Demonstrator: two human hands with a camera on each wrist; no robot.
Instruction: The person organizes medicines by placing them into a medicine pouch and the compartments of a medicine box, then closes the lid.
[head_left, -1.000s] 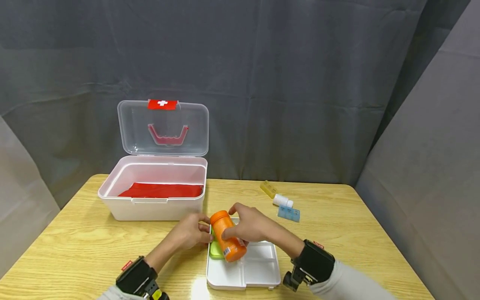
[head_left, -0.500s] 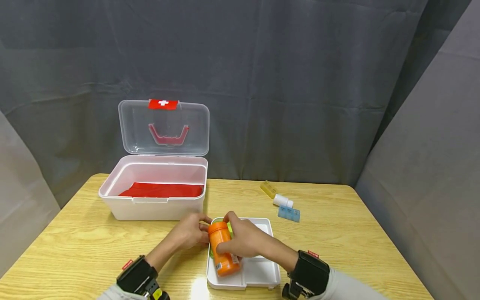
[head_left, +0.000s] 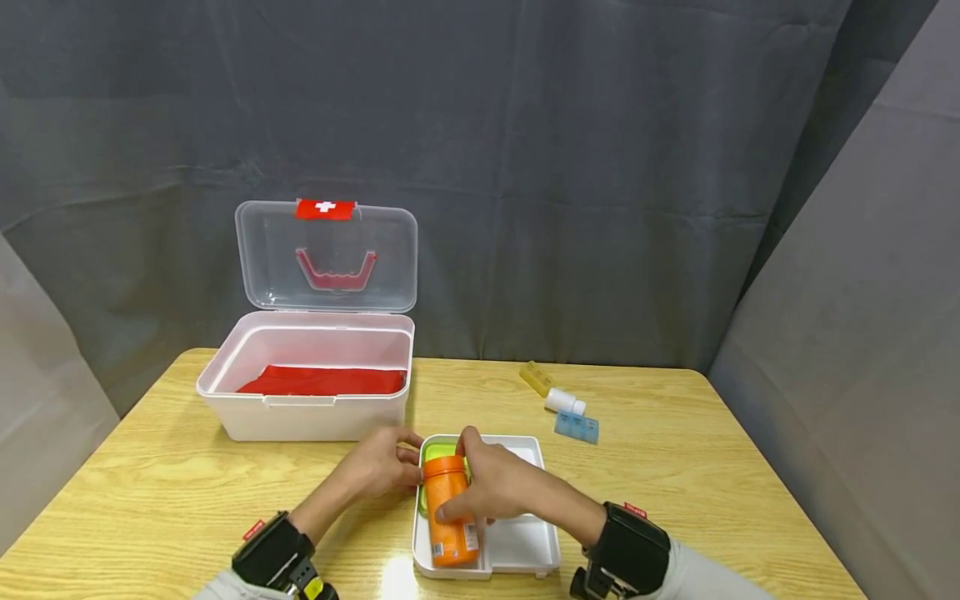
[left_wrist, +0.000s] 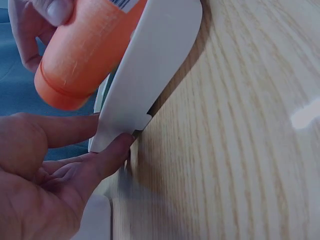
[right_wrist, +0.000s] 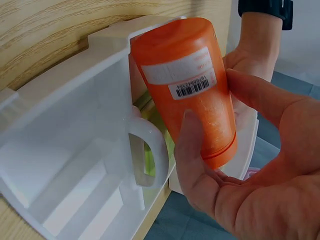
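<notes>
Only a white barcode sticker and faint pale print show on the orange bottle (head_left: pixel 447 513), its writing too small to read; the white cross on the red latch of the open first-aid box (head_left: pixel 306 375) is the one clear mark. Smooth and cylindrical with an orange cap, the bottle stands in the white tray (head_left: pixel 525 546) on the wooden surface (head_left: pixel 675 475), gripped around its body by the right hand (head_left: pixel 491 487). Meanwhile the left hand (head_left: pixel 378 468) pinches the tray's left edge, and a green item under the bottle is mostly hidden.
</notes>
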